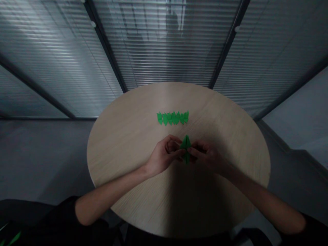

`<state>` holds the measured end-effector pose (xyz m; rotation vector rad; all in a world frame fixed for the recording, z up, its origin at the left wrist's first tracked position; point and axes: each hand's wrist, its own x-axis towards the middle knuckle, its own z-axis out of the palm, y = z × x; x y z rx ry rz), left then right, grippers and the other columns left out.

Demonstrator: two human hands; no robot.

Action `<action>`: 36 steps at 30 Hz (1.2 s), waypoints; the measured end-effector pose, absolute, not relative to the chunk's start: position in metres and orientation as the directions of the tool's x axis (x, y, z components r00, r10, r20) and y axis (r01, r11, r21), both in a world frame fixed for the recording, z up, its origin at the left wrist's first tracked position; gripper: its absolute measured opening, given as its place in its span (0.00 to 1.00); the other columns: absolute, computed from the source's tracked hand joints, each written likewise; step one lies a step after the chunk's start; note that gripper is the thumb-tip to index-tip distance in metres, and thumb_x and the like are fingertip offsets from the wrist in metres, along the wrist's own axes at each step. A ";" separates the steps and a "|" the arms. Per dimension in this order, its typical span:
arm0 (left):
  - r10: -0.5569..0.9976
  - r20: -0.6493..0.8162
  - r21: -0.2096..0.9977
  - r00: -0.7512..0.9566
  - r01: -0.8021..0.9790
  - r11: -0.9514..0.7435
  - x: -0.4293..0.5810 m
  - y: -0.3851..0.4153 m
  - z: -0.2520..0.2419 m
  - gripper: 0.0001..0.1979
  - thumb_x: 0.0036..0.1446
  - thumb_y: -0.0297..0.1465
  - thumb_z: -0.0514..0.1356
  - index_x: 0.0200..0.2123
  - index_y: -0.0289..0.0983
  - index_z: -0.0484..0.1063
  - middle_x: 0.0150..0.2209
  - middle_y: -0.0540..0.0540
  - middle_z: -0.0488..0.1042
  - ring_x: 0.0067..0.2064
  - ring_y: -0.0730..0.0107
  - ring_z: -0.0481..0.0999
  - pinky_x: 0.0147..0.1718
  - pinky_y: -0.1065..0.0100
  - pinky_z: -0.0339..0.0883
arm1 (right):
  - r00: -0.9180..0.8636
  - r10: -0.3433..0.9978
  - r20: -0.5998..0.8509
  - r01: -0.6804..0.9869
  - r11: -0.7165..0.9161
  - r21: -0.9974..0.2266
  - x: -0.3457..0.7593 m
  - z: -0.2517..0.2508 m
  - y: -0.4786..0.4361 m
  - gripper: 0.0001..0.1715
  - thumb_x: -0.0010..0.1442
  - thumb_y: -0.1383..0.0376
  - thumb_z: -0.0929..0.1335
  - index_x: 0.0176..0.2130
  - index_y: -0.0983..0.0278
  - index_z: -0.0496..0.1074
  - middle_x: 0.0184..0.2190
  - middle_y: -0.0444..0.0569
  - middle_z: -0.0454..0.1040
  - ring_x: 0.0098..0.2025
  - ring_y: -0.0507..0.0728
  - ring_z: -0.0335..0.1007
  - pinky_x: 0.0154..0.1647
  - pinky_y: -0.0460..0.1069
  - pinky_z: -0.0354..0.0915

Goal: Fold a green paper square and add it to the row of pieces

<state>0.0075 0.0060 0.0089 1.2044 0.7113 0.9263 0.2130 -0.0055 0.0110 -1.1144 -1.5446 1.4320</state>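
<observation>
Both of my hands meet over the middle of a round wooden table (128, 143). Between them is a small folded green paper piece (186, 142), pointed at the top. My left hand (165, 155) pinches its left side with curled fingers. My right hand (207, 155) pinches its right side, fingers closed on it. Just beyond my hands, a row of several similar folded green paper pieces (173, 118) lies side by side on the table.
Behind the table stands a glass wall with horizontal blinds (164, 41) and dark frame posts. A grey floor (38, 153) surrounds the table on both sides. A bit of green shows at the bottom left corner (12, 239).
</observation>
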 end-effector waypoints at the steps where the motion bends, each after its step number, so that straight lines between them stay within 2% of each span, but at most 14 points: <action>1: 0.886 0.022 0.975 0.462 -0.206 0.083 0.007 0.005 0.009 0.18 0.58 0.32 0.71 0.44 0.34 0.67 0.29 0.51 0.78 0.28 0.72 0.81 0.30 0.71 0.77 | -0.353 0.935 -0.037 0.115 0.004 -0.993 0.213 0.012 -0.006 0.19 0.64 0.51 0.72 0.34 0.65 0.75 0.26 0.46 0.77 0.26 0.51 0.73 0.28 0.47 0.69; 7: 0.886 0.008 0.987 0.463 -0.148 0.069 0.008 0.005 0.010 0.19 0.58 0.33 0.71 0.46 0.33 0.68 0.31 0.49 0.79 0.30 0.71 0.81 0.29 0.71 0.77 | -0.334 0.942 -0.017 0.134 0.030 -0.991 0.212 0.012 -0.007 0.18 0.64 0.52 0.72 0.33 0.64 0.73 0.24 0.44 0.74 0.25 0.50 0.70 0.26 0.46 0.65; 13: 0.848 -0.067 0.997 0.526 -0.004 0.081 0.007 0.005 0.014 0.16 0.56 0.37 0.72 0.37 0.32 0.74 0.34 0.45 0.80 0.32 0.70 0.80 0.31 0.70 0.75 | -0.317 0.948 -0.032 0.157 0.019 -0.987 0.209 0.012 -0.009 0.17 0.62 0.52 0.72 0.32 0.64 0.73 0.23 0.43 0.74 0.24 0.50 0.69 0.25 0.45 0.65; 17: 0.864 -0.030 0.999 0.502 -0.015 0.044 0.007 0.003 0.012 0.17 0.55 0.38 0.72 0.37 0.32 0.73 0.32 0.47 0.78 0.31 0.71 0.79 0.29 0.71 0.73 | -0.323 0.945 -0.052 0.153 -0.002 -0.988 0.210 0.013 -0.008 0.19 0.62 0.51 0.73 0.31 0.63 0.72 0.22 0.43 0.73 0.23 0.50 0.69 0.25 0.46 0.65; 22: 0.869 0.017 0.999 0.495 -0.042 0.004 0.007 0.002 0.011 0.16 0.57 0.36 0.71 0.40 0.32 0.72 0.34 0.46 0.79 0.31 0.71 0.80 0.29 0.72 0.74 | -0.382 0.921 -0.078 0.124 -0.033 -0.992 0.211 0.015 -0.006 0.24 0.63 0.46 0.71 0.33 0.64 0.73 0.25 0.45 0.74 0.25 0.51 0.70 0.27 0.46 0.67; 26: 0.845 0.031 0.994 0.534 -0.103 0.029 0.007 0.001 0.016 0.18 0.64 0.42 0.66 0.44 0.32 0.72 0.36 0.43 0.80 0.33 0.68 0.82 0.31 0.69 0.77 | -0.380 0.919 -0.105 0.043 -0.096 -0.994 0.211 0.016 -0.006 0.25 0.64 0.44 0.70 0.35 0.63 0.72 0.27 0.44 0.72 0.27 0.51 0.69 0.27 0.46 0.68; 29: 0.836 0.071 0.985 0.544 -0.171 0.028 0.007 0.001 0.018 0.19 0.68 0.45 0.61 0.43 0.32 0.72 0.34 0.43 0.79 0.34 0.67 0.81 0.32 0.67 0.78 | -0.377 0.918 -0.127 -0.036 -0.151 -0.988 0.212 0.017 -0.007 0.23 0.64 0.45 0.70 0.35 0.62 0.72 0.29 0.43 0.70 0.28 0.50 0.67 0.27 0.45 0.67; 33: 0.848 0.086 0.988 0.523 -0.157 -0.003 0.006 0.003 0.015 0.16 0.65 0.39 0.65 0.47 0.33 0.72 0.39 0.42 0.78 0.34 0.69 0.79 0.32 0.68 0.77 | -0.460 0.868 -0.189 -0.133 -0.278 -0.951 0.213 0.020 -0.009 0.20 0.63 0.48 0.72 0.38 0.62 0.74 0.29 0.42 0.69 0.26 0.50 0.65 0.25 0.45 0.67; 36: 0.834 0.120 0.988 0.539 -0.144 -0.049 0.005 0.005 0.014 0.15 0.63 0.36 0.67 0.48 0.34 0.74 0.47 0.39 0.76 0.45 0.64 0.79 0.42 0.64 0.77 | -0.567 0.794 -0.222 -0.151 -0.365 -0.919 0.212 0.022 -0.010 0.17 0.64 0.51 0.73 0.40 0.62 0.74 0.27 0.41 0.68 0.24 0.49 0.64 0.23 0.45 0.67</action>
